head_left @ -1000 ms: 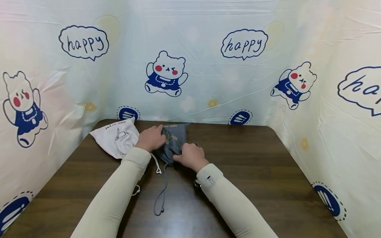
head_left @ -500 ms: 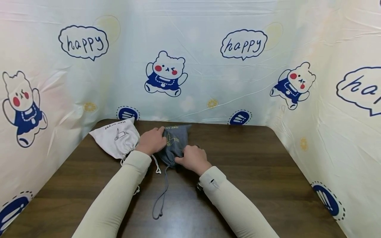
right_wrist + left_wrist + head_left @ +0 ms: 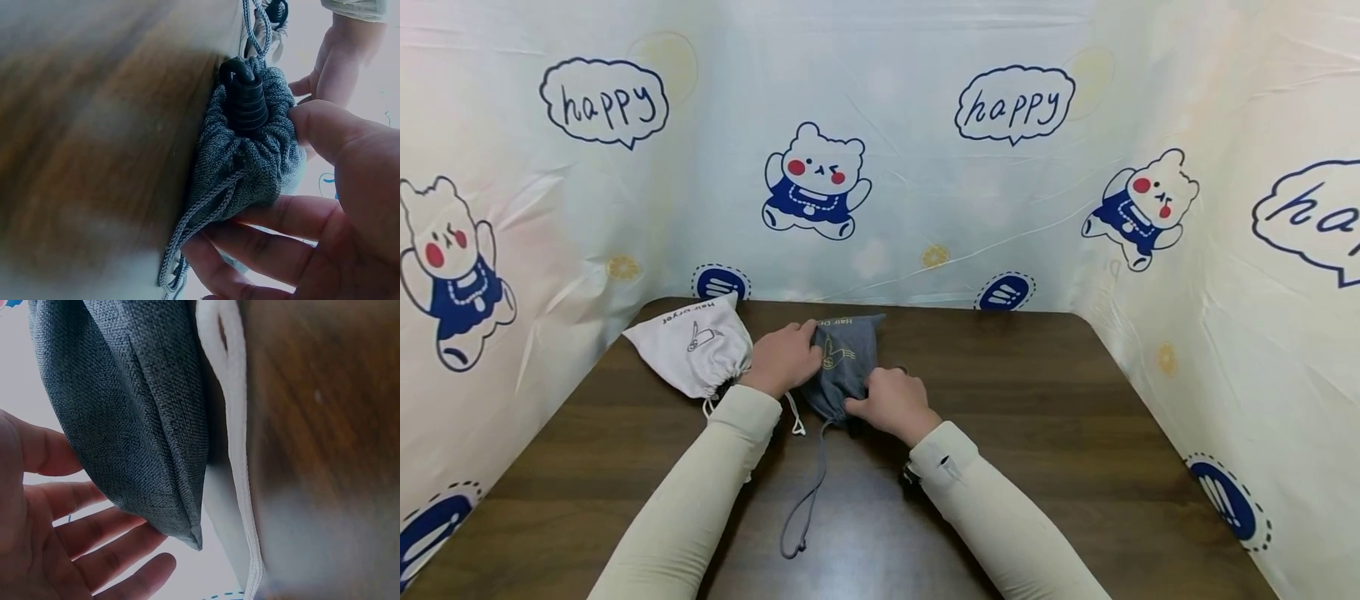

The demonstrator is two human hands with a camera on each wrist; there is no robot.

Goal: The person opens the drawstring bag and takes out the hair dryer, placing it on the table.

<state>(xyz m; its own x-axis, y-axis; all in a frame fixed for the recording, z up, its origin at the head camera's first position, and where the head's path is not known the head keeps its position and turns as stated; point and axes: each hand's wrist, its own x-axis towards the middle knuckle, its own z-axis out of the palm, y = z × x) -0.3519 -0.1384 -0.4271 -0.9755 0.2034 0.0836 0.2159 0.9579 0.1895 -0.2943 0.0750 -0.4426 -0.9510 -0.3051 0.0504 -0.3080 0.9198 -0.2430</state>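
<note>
A grey drawstring bag (image 3: pixel 842 367) with a yellow hair-dryer print lies near the back of the table, between both hands. My left hand (image 3: pixel 782 358) is at its left side; in the left wrist view the fingers (image 3: pixel 106 531) are spread fairly straight, their tips against the fabric. On the other side, my right hand (image 3: pixel 895 404) grips the bag near its gathered mouth, thumb on one face and fingers curled at the other. From that mouth pokes a black ribbed, looped end (image 3: pixel 247 97). A grey drawstring (image 3: pixel 808 500) trails toward the front.
A white drawstring bag (image 3: pixel 692 342) with a dark hair-dryer print lies just left of my left hand. Its white cord (image 3: pixel 795 417) runs out beside the grey bag. The brown wooden table (image 3: pixel 1037 417) is bounded by a printed curtain (image 3: pixel 910 167) at the back and sides.
The grey bag has shifted slightly right and toward the front, its drawstring sliding along with it. My right hand has moved the same way; the left has barely moved.
</note>
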